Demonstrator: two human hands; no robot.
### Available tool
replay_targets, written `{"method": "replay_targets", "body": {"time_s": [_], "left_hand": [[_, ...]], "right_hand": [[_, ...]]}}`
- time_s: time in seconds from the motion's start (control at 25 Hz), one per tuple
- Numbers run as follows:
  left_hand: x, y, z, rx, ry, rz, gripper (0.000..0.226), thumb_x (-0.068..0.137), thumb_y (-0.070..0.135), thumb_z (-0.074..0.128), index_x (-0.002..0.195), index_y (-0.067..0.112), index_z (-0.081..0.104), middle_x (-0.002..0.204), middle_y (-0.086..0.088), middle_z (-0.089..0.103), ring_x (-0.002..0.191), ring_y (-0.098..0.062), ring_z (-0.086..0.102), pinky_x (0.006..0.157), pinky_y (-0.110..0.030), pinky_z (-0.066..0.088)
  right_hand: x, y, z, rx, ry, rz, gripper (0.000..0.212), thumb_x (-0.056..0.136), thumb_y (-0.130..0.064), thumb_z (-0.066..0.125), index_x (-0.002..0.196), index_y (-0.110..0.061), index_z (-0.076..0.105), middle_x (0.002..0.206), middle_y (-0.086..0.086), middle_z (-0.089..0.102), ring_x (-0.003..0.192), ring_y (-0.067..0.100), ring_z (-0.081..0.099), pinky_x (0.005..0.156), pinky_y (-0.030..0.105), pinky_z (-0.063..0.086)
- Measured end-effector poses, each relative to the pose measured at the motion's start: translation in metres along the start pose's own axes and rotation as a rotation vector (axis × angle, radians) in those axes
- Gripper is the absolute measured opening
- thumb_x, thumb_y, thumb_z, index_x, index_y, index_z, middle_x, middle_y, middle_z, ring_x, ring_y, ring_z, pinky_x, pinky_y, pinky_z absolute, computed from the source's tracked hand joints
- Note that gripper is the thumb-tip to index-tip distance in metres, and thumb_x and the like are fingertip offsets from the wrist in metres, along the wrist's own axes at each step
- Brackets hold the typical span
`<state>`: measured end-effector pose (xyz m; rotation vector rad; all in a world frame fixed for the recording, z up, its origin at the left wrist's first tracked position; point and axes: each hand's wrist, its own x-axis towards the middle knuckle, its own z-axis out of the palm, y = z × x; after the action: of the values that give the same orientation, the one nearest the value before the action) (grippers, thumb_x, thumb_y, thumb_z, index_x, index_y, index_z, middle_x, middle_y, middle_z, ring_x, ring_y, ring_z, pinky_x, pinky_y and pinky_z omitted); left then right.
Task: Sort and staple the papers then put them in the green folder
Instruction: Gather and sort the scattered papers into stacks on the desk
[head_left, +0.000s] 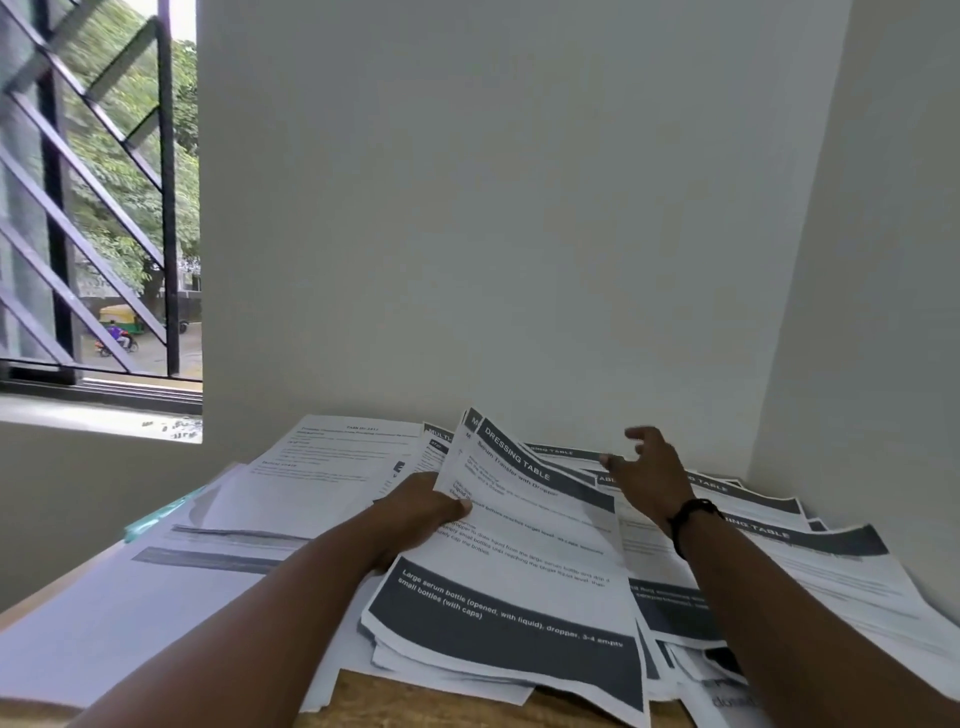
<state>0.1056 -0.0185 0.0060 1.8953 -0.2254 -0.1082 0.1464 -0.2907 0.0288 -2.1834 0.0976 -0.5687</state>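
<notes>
My left hand (426, 512) grips a thin stack of printed sheets (519, 561) headed "DRESSING TABLE", thumb on top of the left edge. The stack is lifted slightly over the pile. My right hand (649, 470) hovers with spread, relaxed fingers over more dark-banded sheets (769, 525) fanned out at the right; it holds nothing. A black band sits on that wrist. A green folder edge (156, 517) peeks from under white papers at the left. No stapler is visible.
Loose white pages (332, 462) cover the left and back of the wooden table (415, 701). Walls close in behind and on the right. A barred window (98, 208) is at the left.
</notes>
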Motion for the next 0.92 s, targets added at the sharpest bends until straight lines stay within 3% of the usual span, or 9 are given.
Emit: {"method": "replay_targets", "body": {"time_s": [0.12, 0.24, 0.32, 0.36, 0.4, 0.48, 0.64, 0.84, 0.92], "left_hand": [[0.001, 0.001, -0.001, 0.02, 0.038, 0.026, 0.021, 0.097, 0.015, 0.056, 0.118, 0.013, 0.059, 0.093, 0.005, 0.07, 0.079, -0.013, 0.071, 0.061, -0.022, 0.055], [-0.002, 0.008, -0.004, -0.144, 0.173, 0.03, 0.017, 0.099, 0.012, 0.051, 0.115, 0.01, 0.057, 0.09, -0.002, 0.069, 0.073, -0.017, 0.07, 0.054, -0.022, 0.054], [-0.005, 0.013, -0.008, -0.263, 0.268, 0.032, 0.015, 0.1, 0.01, 0.049, 0.114, 0.01, 0.056, 0.088, -0.005, 0.069, 0.07, -0.019, 0.069, 0.05, -0.023, 0.053], [-0.005, 0.014, -0.011, -0.305, 0.313, 0.032, 0.015, 0.1, 0.009, 0.048, 0.114, 0.01, 0.055, 0.088, -0.006, 0.068, 0.07, -0.02, 0.068, 0.049, -0.024, 0.052], [-0.005, 0.015, -0.014, -0.324, 0.359, 0.03, 0.016, 0.1, 0.009, 0.047, 0.114, 0.012, 0.054, 0.088, -0.006, 0.067, 0.071, -0.021, 0.067, 0.05, -0.025, 0.051], [-0.005, 0.014, -0.02, -0.314, 0.433, 0.018, 0.018, 0.1, 0.008, 0.046, 0.115, 0.014, 0.053, 0.087, -0.006, 0.067, 0.073, -0.023, 0.067, 0.054, -0.027, 0.05], [-0.002, 0.006, -0.025, -0.213, 0.4, -0.073, 0.015, 0.099, 0.009, 0.046, 0.112, 0.015, 0.052, 0.09, -0.01, 0.068, 0.076, -0.027, 0.069, 0.056, -0.029, 0.052], [0.001, 0.004, -0.026, -0.055, 0.364, -0.129, 0.011, 0.097, 0.005, 0.046, 0.094, 0.011, 0.054, 0.086, -0.014, 0.068, 0.068, -0.026, 0.068, 0.052, -0.026, 0.051], [-0.001, 0.005, -0.027, -0.006, 0.349, -0.144, 0.016, 0.096, 0.003, 0.046, 0.088, 0.014, 0.053, 0.083, -0.013, 0.068, 0.064, -0.024, 0.068, 0.048, -0.024, 0.05]], "right_hand": [[-0.007, 0.014, -0.015, -0.032, -0.15, 0.188, 0.02, 0.086, -0.023, 0.069, 0.083, -0.011, 0.054, 0.081, 0.007, 0.052, 0.069, 0.019, 0.048, 0.061, 0.026, 0.037], [-0.005, 0.019, -0.039, -0.147, -0.174, 0.241, 0.026, 0.089, -0.025, 0.066, 0.076, -0.009, 0.051, 0.065, -0.001, 0.043, 0.058, 0.013, 0.041, 0.053, 0.022, 0.033], [-0.004, 0.028, -0.055, -0.214, -0.152, 0.296, 0.025, 0.087, -0.026, 0.068, 0.092, -0.003, 0.06, 0.081, 0.01, 0.06, 0.075, 0.024, 0.057, 0.067, 0.028, 0.045], [-0.004, 0.037, -0.06, -0.243, -0.153, 0.329, 0.038, 0.086, -0.028, 0.07, 0.11, 0.001, 0.061, 0.103, 0.015, 0.064, 0.096, 0.031, 0.06, 0.081, 0.032, 0.047], [-0.007, 0.045, -0.064, -0.262, -0.167, 0.367, 0.056, 0.084, -0.032, 0.071, 0.125, 0.003, 0.055, 0.125, 0.018, 0.06, 0.113, 0.033, 0.056, 0.092, 0.034, 0.044], [-0.012, 0.058, -0.065, -0.283, -0.206, 0.389, 0.081, 0.079, -0.047, 0.072, 0.137, 0.003, 0.044, 0.143, 0.018, 0.046, 0.128, 0.032, 0.047, 0.1, 0.034, 0.039], [-0.013, 0.062, -0.064, -0.395, -0.283, 0.368, 0.1, 0.068, -0.064, 0.072, 0.139, 0.0, 0.041, 0.144, 0.016, 0.046, 0.127, 0.029, 0.047, 0.096, 0.03, 0.039], [-0.011, 0.061, -0.063, -0.395, -0.273, 0.362, 0.09, 0.067, -0.048, 0.082, 0.132, 0.004, 0.046, 0.136, 0.017, 0.052, 0.122, 0.03, 0.051, 0.081, 0.027, 0.038], [-0.012, 0.059, -0.064, -0.415, -0.27, 0.37, 0.082, 0.071, -0.044, 0.08, 0.13, 0.003, 0.049, 0.136, 0.016, 0.053, 0.122, 0.03, 0.051, 0.086, 0.027, 0.042]]}}
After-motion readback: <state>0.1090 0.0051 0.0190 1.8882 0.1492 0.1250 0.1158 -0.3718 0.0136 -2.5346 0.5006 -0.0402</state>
